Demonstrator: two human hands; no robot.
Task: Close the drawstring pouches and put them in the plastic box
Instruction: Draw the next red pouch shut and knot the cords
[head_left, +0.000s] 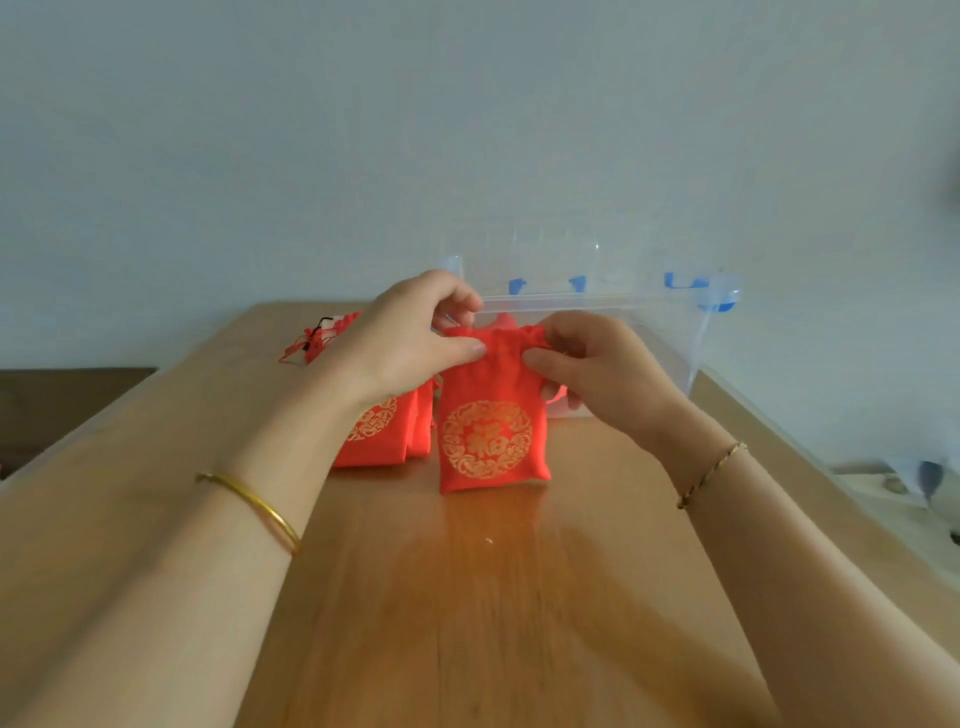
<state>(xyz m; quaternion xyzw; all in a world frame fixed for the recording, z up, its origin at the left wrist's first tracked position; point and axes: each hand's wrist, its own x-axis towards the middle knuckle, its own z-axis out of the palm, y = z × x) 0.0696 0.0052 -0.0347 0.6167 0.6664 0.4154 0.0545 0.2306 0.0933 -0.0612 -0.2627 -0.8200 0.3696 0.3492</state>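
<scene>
A red drawstring pouch (492, 436) with a gold round emblem hangs upright just above the wooden table (467, 597). My left hand (410, 343) pinches its top edge on the left. My right hand (597, 364) pinches the gathered top on the right. Behind my left hand lie more red pouches (387, 436), flat on the table. Another red pouch (324, 338) with loose cords lies farther back on the left. The clear plastic box (613, 317) with blue clips stands behind the held pouch.
The table runs away from me to a pale wall. Its right edge lies close to the box. A dark low surface (62, 400) sits left of the table, and some pale objects (914, 478) lie beyond the right edge.
</scene>
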